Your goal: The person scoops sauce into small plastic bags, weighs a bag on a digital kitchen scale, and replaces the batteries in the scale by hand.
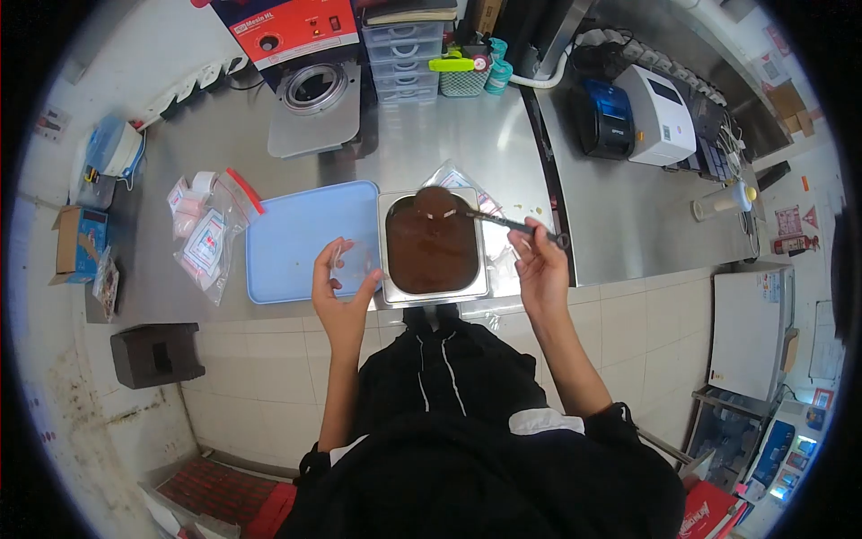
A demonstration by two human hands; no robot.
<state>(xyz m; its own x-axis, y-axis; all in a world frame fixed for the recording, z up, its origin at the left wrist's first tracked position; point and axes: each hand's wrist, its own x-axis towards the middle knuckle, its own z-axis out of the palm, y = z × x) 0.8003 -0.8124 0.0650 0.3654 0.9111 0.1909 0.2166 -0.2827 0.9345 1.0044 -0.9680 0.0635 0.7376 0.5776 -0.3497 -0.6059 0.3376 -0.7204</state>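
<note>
A square metal pan [482, 256] filled with smooth brown liquid stands at the table's front edge. My right hand [542, 265] grips the dark handle of a ladle [514, 225], whose brown-coated bowl is over the back part of the pan. Left of the pan, my left hand [343, 285] holds a small clear plastic cup [353, 262] between thumb and fingers, over the right side of a light blue tray [301, 242]. Under and behind the pan lies a clear printed plastic bag [489, 205].
Bags with pink-and-white packets [204, 244] lie left of the tray. A red sealing machine [301, 34], small clear drawers [404, 63] and a green basket [462, 83] stand at the back. Printers [654, 117] occupy the right counter, with a clear bottle [718, 203] near its edge.
</note>
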